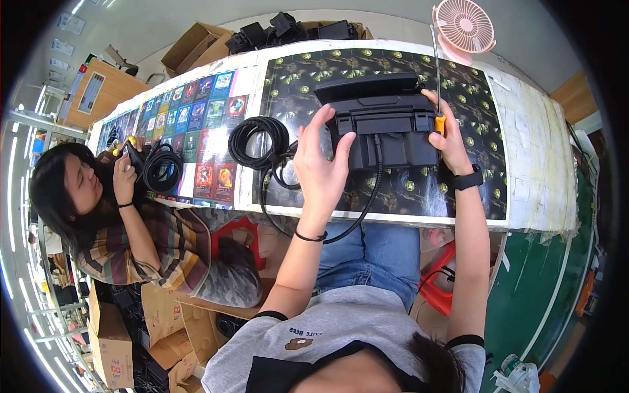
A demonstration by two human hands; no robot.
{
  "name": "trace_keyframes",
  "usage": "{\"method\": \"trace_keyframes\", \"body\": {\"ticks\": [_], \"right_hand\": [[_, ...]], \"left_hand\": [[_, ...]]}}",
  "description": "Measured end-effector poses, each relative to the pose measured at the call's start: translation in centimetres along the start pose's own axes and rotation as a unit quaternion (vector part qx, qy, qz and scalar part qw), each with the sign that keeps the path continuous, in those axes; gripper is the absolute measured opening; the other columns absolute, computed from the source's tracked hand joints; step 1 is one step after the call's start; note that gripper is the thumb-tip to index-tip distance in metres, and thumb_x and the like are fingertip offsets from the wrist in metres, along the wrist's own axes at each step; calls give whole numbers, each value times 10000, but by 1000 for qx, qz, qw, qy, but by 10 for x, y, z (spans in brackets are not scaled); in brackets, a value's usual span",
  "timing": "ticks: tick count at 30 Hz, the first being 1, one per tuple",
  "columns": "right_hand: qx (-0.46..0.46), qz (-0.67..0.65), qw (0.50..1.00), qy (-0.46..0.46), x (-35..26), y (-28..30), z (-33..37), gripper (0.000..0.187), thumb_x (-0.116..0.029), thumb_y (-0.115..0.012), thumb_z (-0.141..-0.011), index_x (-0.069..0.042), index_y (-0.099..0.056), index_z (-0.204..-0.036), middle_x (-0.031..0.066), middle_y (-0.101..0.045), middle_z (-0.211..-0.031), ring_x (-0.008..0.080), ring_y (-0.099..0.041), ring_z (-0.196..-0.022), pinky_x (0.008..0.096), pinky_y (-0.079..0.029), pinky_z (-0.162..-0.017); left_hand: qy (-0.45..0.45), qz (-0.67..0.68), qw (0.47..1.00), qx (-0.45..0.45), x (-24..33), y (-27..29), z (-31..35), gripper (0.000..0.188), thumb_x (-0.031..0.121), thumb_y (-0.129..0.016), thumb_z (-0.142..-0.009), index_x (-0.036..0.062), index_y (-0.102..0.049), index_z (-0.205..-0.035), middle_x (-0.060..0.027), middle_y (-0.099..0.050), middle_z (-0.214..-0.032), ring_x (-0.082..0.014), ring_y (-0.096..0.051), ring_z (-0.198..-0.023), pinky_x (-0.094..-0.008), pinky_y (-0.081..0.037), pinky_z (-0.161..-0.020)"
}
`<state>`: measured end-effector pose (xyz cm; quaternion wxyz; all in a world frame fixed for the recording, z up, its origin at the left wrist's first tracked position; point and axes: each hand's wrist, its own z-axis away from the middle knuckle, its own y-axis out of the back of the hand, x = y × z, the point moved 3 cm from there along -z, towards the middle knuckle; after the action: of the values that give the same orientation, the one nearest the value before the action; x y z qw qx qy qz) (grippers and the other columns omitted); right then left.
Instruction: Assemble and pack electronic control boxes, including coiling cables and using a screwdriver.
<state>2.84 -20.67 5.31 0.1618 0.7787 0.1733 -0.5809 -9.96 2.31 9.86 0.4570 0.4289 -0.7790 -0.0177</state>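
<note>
On the table in front of me is a black plastic box [386,121] with latches on its near side and a raised flap [367,86] along its far edge. My left hand [321,160] grips its left end, thumb against the front face and fingers apart along the corner. In my right hand [447,134] is a screwdriver with an orange-yellow handle [440,124], its long shaft pointing away from me. Fingers of that hand also rest by the box's right end. From the box's near side a black ribbed cable [375,183] loops down toward my lap.
Left of the box lies a coiled black cable [259,141]. A pink fan [464,26] stands at the far right edge. At my left a co-worker [131,216] handles a black part beside another cable coil [162,169]. Cardboard boxes [196,49] with black parts sit beyond the table.
</note>
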Motion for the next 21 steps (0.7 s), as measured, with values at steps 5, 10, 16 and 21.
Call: {"method": "trace_keyframes", "body": {"ticks": [5, 10, 16, 21], "right_hand": [[15, 9, 1000, 9, -2, -2, 3, 912, -476, -781, -685, -14, -443, -1395, 104, -427, -1432, 204, -437, -1305, 322, -325, -1088], [14, 1, 1000, -9, -5, -2, 3, 911, -457, -779, -687, -18, -430, -1404, 107, -422, -1441, 206, -437, -1310, 320, -322, -1090], [15, 22, 1000, 8, -4, -2, 3, 883, -444, -768, -700, -16, -438, -1398, 114, -428, -1445, 211, -435, -1316, 318, -320, -1092], [7, 21, 1000, 21, -3, 0, 4, 868, -416, -763, -708, -23, -435, -1408, 114, -433, -1446, 210, -423, -1329, 322, -307, -1104]], "left_hand": [[-9, 2, 1000, 18, -2, -2, 5, 510, 63, -738, -802, 34, -533, -1268, -161, -600, -1175, -332, -609, -1043, -390, -495, -887], [-34, -24, 999, 26, 2, -2, 3, 492, 68, -745, -797, 35, -550, -1248, -160, -583, -1176, -328, -609, -1030, -386, -512, -856], [-29, -49, 997, 45, 3, -2, -1, 369, 121, -746, -805, 65, -614, -1146, -126, -606, -1113, -295, -616, -964, -381, -472, -873], [-99, -172, 978, 56, 12, -1, -10, 224, 207, -732, -824, 116, -661, -1016, -51, -644, -1016, -220, -629, -868, -338, -420, -854]]}}
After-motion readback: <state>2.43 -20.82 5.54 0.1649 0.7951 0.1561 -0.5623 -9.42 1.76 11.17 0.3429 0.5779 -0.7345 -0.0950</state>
